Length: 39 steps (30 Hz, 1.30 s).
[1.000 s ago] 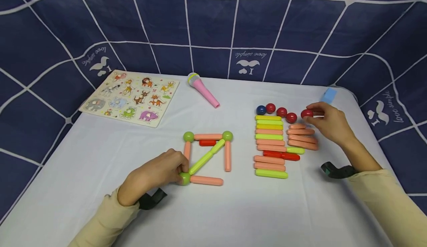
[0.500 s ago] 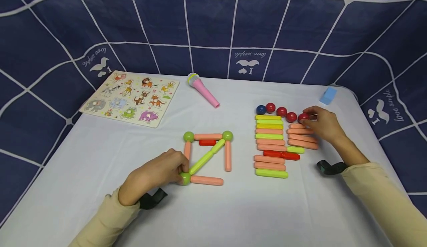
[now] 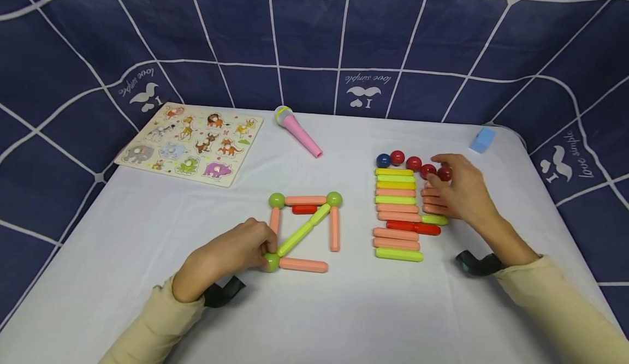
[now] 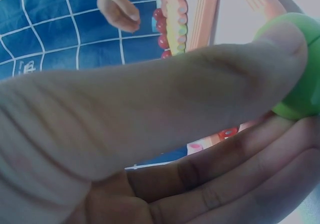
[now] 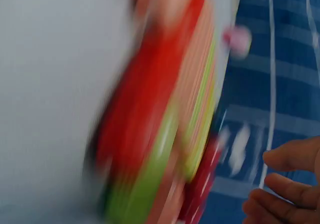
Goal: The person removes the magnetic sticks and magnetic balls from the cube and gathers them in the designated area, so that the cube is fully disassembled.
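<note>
My left hand pinches a green ball between thumb and fingers; the left wrist view shows the thumb pressed on this ball. From it a light green rod runs diagonally toward a green ball at the top right of a frame of pink rods. A short red rod lies inside that frame. On the right, my right hand hovers over pink rods by a red ball, its fingers apart. In the right wrist view that hand holds nothing.
Beside the right hand lies a column of pink, green, yellow and red rods. A blue ball and several red balls sit above it. Farther back are an animal puzzle board, a pink toy microphone and a light blue block.
My right hand has brought a red ball left to the end of the ball row, let it go and shifted slightly left and down. My left hand stays on the green ball.
</note>
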Each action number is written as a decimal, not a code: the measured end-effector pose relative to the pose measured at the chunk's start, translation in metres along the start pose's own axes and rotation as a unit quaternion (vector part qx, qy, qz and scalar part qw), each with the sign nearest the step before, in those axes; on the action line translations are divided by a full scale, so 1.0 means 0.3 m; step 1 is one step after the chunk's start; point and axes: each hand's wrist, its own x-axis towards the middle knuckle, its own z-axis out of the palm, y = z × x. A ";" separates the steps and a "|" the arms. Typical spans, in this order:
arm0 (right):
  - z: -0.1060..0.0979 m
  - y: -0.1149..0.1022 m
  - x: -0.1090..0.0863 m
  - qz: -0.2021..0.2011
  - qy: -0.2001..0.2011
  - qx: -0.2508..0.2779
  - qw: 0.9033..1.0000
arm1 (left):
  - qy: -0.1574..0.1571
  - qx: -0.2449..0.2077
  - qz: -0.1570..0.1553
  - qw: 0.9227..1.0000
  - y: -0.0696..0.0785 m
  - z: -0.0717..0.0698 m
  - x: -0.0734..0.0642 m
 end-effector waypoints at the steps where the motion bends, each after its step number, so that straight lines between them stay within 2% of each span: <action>1: 0.017 -0.038 -0.019 -0.022 -0.005 0.009 1.000 | -0.001 -0.001 -0.001 1.000 0.000 0.000 0.000; 4: 0.079 -0.159 -0.088 -0.086 -0.056 0.049 0.994 | -0.002 -0.002 -0.002 1.000 -0.002 0.002 -0.001; 8: 0.179 -0.314 -0.175 -0.147 -0.163 0.096 0.971 | 0.001 0.001 -0.007 1.000 -0.004 0.003 -0.001; 11: 0.251 -0.406 -0.218 -0.174 -0.233 0.090 0.953 | 0.000 0.001 -0.010 1.000 -0.005 0.003 0.000; 15: 0.328 -0.484 -0.246 -0.197 -0.292 0.066 0.934 | -0.004 0.001 0.001 1.000 -0.008 0.003 0.001; 18: 0.369 -0.513 -0.259 -0.226 -0.297 0.060 0.926 | -0.004 0.002 0.015 1.000 -0.010 0.003 0.001; 21: 0.394 -0.528 -0.265 -0.263 -0.278 0.056 0.922 | -0.006 0.000 0.022 1.000 -0.011 0.003 0.000; 28: 0.406 -0.533 -0.266 -0.324 -0.240 0.023 0.915 | -0.005 -0.001 0.020 1.000 -0.007 0.001 0.001; 34: 0.388 -0.516 -0.276 -0.327 -0.233 -0.011 0.916 | -0.006 0.003 0.011 1.000 0.000 -0.002 0.002; 39: 0.342 -0.468 -0.283 -0.331 -0.225 0.002 0.916 | -0.003 0.010 0.004 1.000 0.002 -0.004 0.005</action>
